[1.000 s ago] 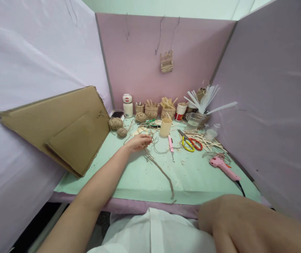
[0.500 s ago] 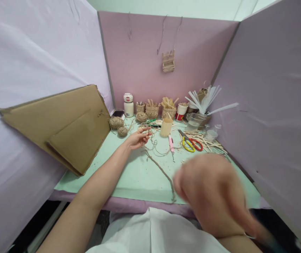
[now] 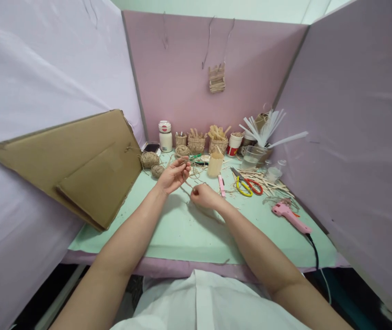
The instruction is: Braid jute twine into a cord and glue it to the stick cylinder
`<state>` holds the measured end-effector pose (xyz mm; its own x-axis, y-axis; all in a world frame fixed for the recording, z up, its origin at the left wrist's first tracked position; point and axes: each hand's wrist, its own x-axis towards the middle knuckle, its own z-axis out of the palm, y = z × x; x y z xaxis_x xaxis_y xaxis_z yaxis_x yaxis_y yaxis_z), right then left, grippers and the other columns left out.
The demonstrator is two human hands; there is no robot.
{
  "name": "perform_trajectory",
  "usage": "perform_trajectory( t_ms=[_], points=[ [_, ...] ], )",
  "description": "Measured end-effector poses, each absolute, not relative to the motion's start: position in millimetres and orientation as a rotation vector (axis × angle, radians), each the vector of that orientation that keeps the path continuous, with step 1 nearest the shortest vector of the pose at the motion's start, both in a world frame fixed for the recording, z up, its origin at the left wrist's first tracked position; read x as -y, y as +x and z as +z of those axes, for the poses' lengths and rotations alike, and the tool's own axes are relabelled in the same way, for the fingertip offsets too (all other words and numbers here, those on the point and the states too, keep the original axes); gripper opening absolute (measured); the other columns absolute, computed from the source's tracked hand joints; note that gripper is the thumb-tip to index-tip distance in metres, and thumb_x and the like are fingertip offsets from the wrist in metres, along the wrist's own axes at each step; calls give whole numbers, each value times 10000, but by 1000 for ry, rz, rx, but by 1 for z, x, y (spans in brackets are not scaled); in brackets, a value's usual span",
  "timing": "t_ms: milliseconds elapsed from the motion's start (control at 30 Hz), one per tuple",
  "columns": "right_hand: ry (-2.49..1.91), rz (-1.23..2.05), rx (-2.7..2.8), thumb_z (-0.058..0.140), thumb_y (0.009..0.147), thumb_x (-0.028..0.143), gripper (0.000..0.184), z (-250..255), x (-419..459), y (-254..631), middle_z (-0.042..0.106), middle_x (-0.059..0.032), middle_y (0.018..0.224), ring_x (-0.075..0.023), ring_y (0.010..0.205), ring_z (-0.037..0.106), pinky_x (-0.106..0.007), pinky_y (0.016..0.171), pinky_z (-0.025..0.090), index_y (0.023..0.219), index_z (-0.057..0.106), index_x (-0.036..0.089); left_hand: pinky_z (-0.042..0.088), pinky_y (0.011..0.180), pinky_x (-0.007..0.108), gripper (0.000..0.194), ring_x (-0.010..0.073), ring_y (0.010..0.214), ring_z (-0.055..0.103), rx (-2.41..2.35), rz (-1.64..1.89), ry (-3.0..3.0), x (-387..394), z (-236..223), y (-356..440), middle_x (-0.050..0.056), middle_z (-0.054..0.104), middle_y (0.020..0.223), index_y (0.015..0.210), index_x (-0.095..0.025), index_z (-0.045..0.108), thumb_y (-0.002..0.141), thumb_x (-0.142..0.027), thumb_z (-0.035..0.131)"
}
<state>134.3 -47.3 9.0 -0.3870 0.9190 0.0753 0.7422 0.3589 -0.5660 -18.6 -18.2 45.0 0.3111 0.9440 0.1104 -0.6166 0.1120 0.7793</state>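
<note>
Since half a second ago, the right grip (image 3: 204,196) has swung in from close to the camera to the middle of the desk (image 3: 168,238), and the twig (image 3: 213,217) that lay there has shifted with it, its lower end now away from the front edge. The left grip (image 3: 174,178) has risen a little.

The right grip is closed, fingers curled tight on the twig, which runs up toward the left grip and, blurred, back below the right wrist. The left grip is palm up just beyond and to the left of it, fingers half curled with the thumb close to the fingertips; I cannot tell whether they pinch anything.

Two balls of jute twine (image 3: 149,159) sit left of the left grip, a third beyond it. Past the right grip stands a pale wooden cylinder (image 3: 215,166), with a pink craft knife (image 3: 221,185) just nearer. Right of that grip are scissors (image 3: 246,183) with yellow and red handles, then loose wood strips (image 3: 268,181); farther right lies a pink glue gun (image 3: 290,217). Folded cardboard (image 3: 82,169) leans well left of both grips.
</note>
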Motion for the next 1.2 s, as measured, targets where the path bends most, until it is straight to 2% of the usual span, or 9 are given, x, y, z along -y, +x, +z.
perform_trajectory(
  t_ms=[133, 300, 400, 500, 567, 633, 733, 1000, 1200],
  points=[
    [-1305, 919, 1623, 536, 756, 247, 250, -2, 25, 126, 668, -62, 901, -118, 616, 593, -220, 536, 444, 983, 596, 161, 461, 593, 120, 221, 40, 674, 570, -473, 1197, 889, 19, 44, -17, 13, 613, 805, 933, -170, 651, 751, -53, 607],
    [-1264, 1105, 1788, 588, 739, 260, 218, -7, 21, 141, 661, -83, 892, -156, 684, 622, -275, 616, 500, 923, 621, 149, 475, 616, 140, 270, 54, 679, 599, -526, 1219, 958, 17, 34, -8, 17, 637, 795, 976, -150, 611, 719, -94, 673],
    [-1250, 871, 1837, 622, 702, 241, 495, 3, 17, 153, 561, -123, 1204, -202, 963, 601, -327, 803, 494, 1186, 539, 180, 491, 630, 164, 289, 68, 668, 617, -588, 1228, 972, 18, 28, 0, 27, 657, 785, 959, -147, 565, 705, -131, 704],
    [-1324, 504, 1813, 614, 674, 197, 680, 13, 9, 163, 405, -167, 1367, -245, 1223, 442, -369, 976, 394, 1325, 422, 157, 495, 618, 172, 301, 74, 650, 626, -645, 1193, 985, 22, 25, 8, 29, 665, 779, 932, -150, 534, 692, -147, 717],
    [-1455, 431, 1849, 572, 679, 166, 528, 15, 5, 169, 537, -168, 1224, -256, 1158, 490, -367, 947, 399, 1205, 544, 126, 494, 603, 176, 321, 78, 642, 629, -681, 1177, 995, 24, 24, 12, 27, 668, 787, 941, -158, 523, 685, -146, 718],
    [-1556, 589, 1961, 536, 704, 186, 241, 12, 4, 173, 661, -115, 879, -230, 889, 599, -327, 792, 448, 895, 671, 130, 495, 598, 184, 337, 84, 641, 634, -709, 1174, 1002, 25, 22, 14, 29, 672, 793, 959, -164, 518, 682, -137, 710],
    [-1494, 743, 1961, 528, 738, 291, 202, 5, 9, 175, 588, -27, 564, -154, 595, 537, -265, 594, 400, 622, 628, 160, 498, 623, 196, 328, 89, 646, 638, -776, 1216, 973, 23, 16, 18, 32, 673, 770, 946, -157, 519, 675, -121, 700],
    [-1198, 638, 1634, 650, 657, 480, 331, 3, 23, 157, 560, 12, 711, -120, 641, 471, -241, 610, 379, 765, 553, 182, 511, 706, 252, 257, 117, 728, 631, -965, 1426, 1150, 14, -5, 25, -13, 630, 697, 810, -173, 501, 635, -120, 680],
    [-1190, 598, 1482, 566, 721, 382, 200, 0, 21, 154, 599, -24, 746, -148, 720, 529, -274, 711, 428, 716, 573, 181, 495, 679, 241, 208, 96, 644, 611, -975, 1400, 1273, 17, -9, 30, -25, 611, 678, 784, -172, 509, 664, -174, 679]
  ],
)
